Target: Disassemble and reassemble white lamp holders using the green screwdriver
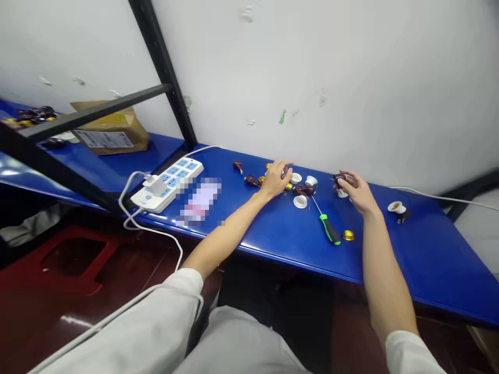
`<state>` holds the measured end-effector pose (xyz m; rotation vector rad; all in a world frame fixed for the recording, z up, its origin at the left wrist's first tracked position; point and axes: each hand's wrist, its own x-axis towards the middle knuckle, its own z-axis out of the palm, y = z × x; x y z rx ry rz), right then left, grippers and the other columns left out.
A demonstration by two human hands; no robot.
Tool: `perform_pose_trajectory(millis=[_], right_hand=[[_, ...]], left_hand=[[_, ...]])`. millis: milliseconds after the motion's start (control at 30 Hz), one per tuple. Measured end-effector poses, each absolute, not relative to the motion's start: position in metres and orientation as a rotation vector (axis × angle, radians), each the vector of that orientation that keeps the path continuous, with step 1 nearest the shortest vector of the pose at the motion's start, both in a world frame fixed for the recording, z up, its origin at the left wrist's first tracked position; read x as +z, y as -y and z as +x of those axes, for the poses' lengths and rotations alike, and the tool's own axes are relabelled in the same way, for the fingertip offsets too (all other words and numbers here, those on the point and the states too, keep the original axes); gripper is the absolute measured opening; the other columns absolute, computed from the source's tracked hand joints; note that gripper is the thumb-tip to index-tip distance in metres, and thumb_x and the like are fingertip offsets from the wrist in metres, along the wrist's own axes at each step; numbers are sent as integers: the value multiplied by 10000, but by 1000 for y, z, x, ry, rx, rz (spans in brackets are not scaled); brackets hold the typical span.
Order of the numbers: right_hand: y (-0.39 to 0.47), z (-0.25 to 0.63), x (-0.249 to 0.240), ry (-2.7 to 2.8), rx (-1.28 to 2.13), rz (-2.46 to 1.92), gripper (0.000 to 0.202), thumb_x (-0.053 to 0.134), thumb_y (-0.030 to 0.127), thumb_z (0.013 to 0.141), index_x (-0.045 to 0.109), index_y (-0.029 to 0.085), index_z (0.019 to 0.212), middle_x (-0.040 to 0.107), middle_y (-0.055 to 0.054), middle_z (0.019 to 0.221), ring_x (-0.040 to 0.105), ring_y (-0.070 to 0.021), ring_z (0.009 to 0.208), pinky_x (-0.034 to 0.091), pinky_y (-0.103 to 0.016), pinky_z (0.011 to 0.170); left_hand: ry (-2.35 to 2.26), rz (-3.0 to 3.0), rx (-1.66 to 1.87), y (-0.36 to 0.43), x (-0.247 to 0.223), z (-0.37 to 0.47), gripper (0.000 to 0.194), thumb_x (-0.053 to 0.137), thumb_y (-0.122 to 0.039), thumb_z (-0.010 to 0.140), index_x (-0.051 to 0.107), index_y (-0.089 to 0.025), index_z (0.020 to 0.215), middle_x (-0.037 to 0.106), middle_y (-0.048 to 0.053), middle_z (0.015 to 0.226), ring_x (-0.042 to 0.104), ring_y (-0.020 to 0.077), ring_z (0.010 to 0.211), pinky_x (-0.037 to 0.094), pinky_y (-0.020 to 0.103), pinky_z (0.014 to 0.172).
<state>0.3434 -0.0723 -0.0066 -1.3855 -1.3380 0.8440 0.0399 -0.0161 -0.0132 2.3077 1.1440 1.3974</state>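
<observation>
My left hand (275, 179) reaches over a cluster of small parts on the blue table (273, 234), its fingers bent around something dark red that is mostly hidden. Beside it lie white cups (300, 201), dark red pieces (304, 190) and gold rings. Farther right, my right hand (355, 190) grips a dark red part (340, 178) with metal prongs, just above a small white piece (343, 194). Between the hands a green and black screwdriver (329, 229) lies with its shaft pointing at the cluster. A gold threaded ring (348, 235) rests near its handle.
A white power strip (167, 184) with a plugged-in adapter and cable is at the left, beside a blurred flat item (200, 201). Black shelf posts (163, 62) and a cardboard box (113, 130) stand farther left. White cups (396, 207) lie at the right.
</observation>
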Motion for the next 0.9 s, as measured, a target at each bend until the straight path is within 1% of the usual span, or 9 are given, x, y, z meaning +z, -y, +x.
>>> perform_pose_trajectory(millis=[100,233,300,433,567,667,733,900], right_hand=[[73,348,-13,1386,744,-1415,706,866,621,711,647,270,1283,763,-94,1185,760,-264,986,659,-433,870],[79,360,-19,1530,585,-1502,717,861,530,723,640,247,1343,729,-110,1226,731,-260,954,640,-443,867],[80,365,-21,1615,540,-1546,654,843,494,749,666,242,1326,740,-110,1207,722,-275,971,627,-464,891],[78,368,-22,1821,579,-1615,468,801,428,788,746,240,1213,775,-100,1151,714,-298,994,594,-533,975],[79,367,-21,1826,583,-1645,475,796,421,818,749,249,1258,781,-98,1133,714,-295,943,602,-544,940],[80,367,-20,1879,588,-1621,408,798,416,829,774,263,1207,782,-99,1144,715,-320,1002,589,-561,970],[79,367,-20,1878,526,-1619,410,794,407,838,775,262,1221,774,-103,1177,709,-329,1043,575,-565,997],[77,371,-23,1942,497,-1634,395,793,370,840,779,257,1218,752,-114,1182,693,-332,1044,578,-543,944]], left_hand=[[-1004,2393,1294,15,-13,42,229,552,-265,1050,696,-175,1203,704,85,1004,660,224,990,528,378,967],[-892,2461,1121,14,-11,44,259,534,-304,1054,705,-167,1192,701,104,1060,647,236,1037,512,403,1003],[-845,2481,1069,12,-12,45,268,536,-309,1050,708,-157,1189,698,114,1069,651,240,1036,511,409,1002],[-849,2475,1065,10,-13,46,244,541,-281,1040,709,-170,1178,695,101,1047,650,235,995,513,407,973],[-926,2444,1088,10,-10,45,237,528,-294,1047,715,-190,1150,701,91,1030,645,227,985,514,396,983],[-989,2427,1076,10,-8,43,231,526,-283,1046,709,-197,1156,712,99,1083,649,232,1021,519,400,1003],[-1007,2426,1073,9,-7,42,229,529,-276,1044,707,-192,1163,713,105,1100,647,235,1031,520,403,1007],[-1005,2425,1058,10,-6,43,218,537,-264,1044,709,-196,1159,700,93,1082,638,219,1012,513,388,1006]])
